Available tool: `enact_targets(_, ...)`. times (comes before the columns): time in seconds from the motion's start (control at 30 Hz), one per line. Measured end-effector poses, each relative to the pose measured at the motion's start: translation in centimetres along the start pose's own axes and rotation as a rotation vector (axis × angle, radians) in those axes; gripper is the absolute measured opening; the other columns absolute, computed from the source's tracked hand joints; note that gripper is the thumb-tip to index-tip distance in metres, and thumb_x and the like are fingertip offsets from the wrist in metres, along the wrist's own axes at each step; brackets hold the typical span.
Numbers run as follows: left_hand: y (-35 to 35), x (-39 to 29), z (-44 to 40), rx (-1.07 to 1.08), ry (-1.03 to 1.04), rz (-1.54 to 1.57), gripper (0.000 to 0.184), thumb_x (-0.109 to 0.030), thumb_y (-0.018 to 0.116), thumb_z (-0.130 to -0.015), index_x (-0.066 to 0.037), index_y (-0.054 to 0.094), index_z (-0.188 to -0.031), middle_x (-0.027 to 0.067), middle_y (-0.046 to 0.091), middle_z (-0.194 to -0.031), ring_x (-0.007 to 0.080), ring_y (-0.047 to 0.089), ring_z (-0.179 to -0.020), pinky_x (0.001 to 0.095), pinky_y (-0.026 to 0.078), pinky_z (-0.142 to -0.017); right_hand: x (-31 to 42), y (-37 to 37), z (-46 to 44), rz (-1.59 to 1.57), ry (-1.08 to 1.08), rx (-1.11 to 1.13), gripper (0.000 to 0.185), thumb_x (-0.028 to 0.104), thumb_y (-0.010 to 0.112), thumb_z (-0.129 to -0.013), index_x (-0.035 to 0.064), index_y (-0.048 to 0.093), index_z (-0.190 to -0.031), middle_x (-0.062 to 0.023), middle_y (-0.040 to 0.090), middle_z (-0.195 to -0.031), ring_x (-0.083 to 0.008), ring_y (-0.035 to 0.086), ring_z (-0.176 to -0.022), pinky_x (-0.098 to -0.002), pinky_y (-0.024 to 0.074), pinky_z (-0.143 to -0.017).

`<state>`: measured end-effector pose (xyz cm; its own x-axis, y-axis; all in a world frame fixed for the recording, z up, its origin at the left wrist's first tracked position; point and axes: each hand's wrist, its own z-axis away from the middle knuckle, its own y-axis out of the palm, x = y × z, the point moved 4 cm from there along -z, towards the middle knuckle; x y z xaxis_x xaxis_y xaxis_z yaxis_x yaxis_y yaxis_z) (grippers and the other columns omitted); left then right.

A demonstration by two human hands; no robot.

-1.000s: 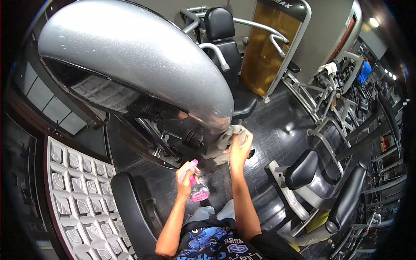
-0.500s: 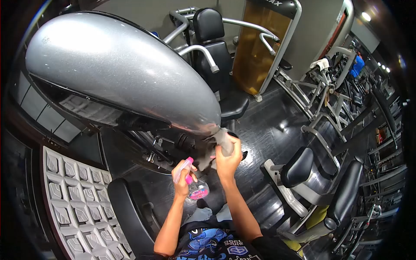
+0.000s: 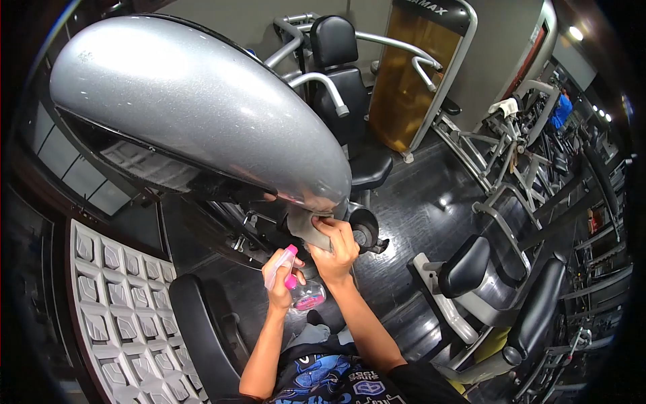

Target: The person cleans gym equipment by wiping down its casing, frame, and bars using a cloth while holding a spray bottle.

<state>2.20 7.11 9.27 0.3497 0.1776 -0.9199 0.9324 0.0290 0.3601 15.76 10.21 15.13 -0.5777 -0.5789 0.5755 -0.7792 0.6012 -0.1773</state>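
A clear spray bottle (image 3: 309, 296) with a pink nozzle hangs upright in my left hand (image 3: 278, 276), whose fingers wrap its neck. My right hand (image 3: 336, 249) pinches a grey cloth (image 3: 308, 231) just up and to the right of the bottle. The cloth lies against the lower end of a large silver rounded machine cover (image 3: 222, 108); its exact contact with the edge is partly hidden by my fingers. Dark machine parts show beneath the cover.
A black padded seat (image 3: 370, 172) with silver handles stands behind the cover. To the right is another padded bench (image 3: 465, 266). A black pad (image 3: 202, 323) and a white patterned panel (image 3: 128, 303) are at the left. A white towel (image 3: 503, 108) hangs on a far machine.
My right hand has moved left and slightly down with the cloth, from the cover's tip to its lower edge. My left hand still holds the bottle, slightly further left than at first.
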Motion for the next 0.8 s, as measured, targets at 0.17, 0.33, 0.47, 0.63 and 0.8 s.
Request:
enact_targets(0.17, -0.6, -0.9, 0.3, -0.004, 0.019, -0.027, 0.035, -0.026, 0.048, -0.088, 0.007, 0.058, -0.089, 0.0135, 0.06, -0.078, 0.0189, 0.057, -0.049, 0.0276, 0.046, -0.046, -3.7, 0.2, 2.8, 0.026, 0.205, 0.063, 0.04, -0.003, 0.075, -0.06, 0.0069, 0.069, -0.098, -0.0076, 0.065, -0.092, -0.0276, 0.067, -0.082, -0.0363, 0.0536, -0.069)
enact_targets(0.33, -0.5, -1.5, 0.3, -0.009, 0.039, 0.051, 0.032, -0.022, 0.049, -0.089, 0.008, 0.058, -0.089, 0.0133, 0.06, -0.079, 0.0178, 0.057, -0.05, 0.0268, 0.047, -0.048, -2.0, -2.8, -0.9, -0.028, 0.171, -0.186, 0.046, -0.007, 0.07, -0.059, 0.0019, 0.067, -0.104, -0.0144, 0.064, -0.1, -0.0316, 0.063, -0.095, -0.0402, 0.0499, -0.086)
enact_targets(0.47, 1.0, -3.0, 0.2, -0.001, 0.065, -0.01, 0.037, -0.029, 0.051, -0.087, 0.007, 0.058, -0.089, 0.0136, 0.06, -0.077, 0.0185, 0.057, -0.049, 0.0276, 0.047, -0.048, -0.1, -3.2, -4.2, -0.088, 0.099, -0.192, 0.046, -0.007, 0.062, -0.063, -0.0008, 0.063, -0.109, -0.0158, 0.061, -0.105, -0.0333, 0.06, -0.101, -0.0415, 0.0456, -0.094)
enact_targets(0.63, 2.9, -3.9, -0.1, 0.0, 0.157, -0.022, 0.043, -0.037, 0.054, -0.085, 0.006, 0.058, -0.085, 0.0138, 0.059, -0.076, 0.019, 0.057, -0.049, 0.0278, 0.046, -0.047, -4.6, -0.8, 0.8, -0.248, 0.367, -0.126, 0.042, -0.002, 0.058, -0.074, 0.0002, 0.055, -0.116, -0.0159, 0.053, -0.112, -0.0323, 0.053, -0.107, -0.0416, 0.0409, -0.097)
enact_targets(0.8, 5.0, -6.1, -0.3, -0.024, 0.25, -0.051, 0.039, -0.028, 0.053, -0.087, 0.009, 0.059, -0.083, 0.0119, 0.058, -0.076, 0.0161, 0.057, -0.05, 0.0258, 0.045, -0.047, -2.0, -1.5, -2.6, -0.485, 0.544, -0.136, 0.045, 0.0, 0.059, -0.075, 0.0004, 0.052, -0.12, -0.0152, 0.05, -0.114, -0.0313, 0.052, -0.106, -0.0403, 0.0386, -0.098)
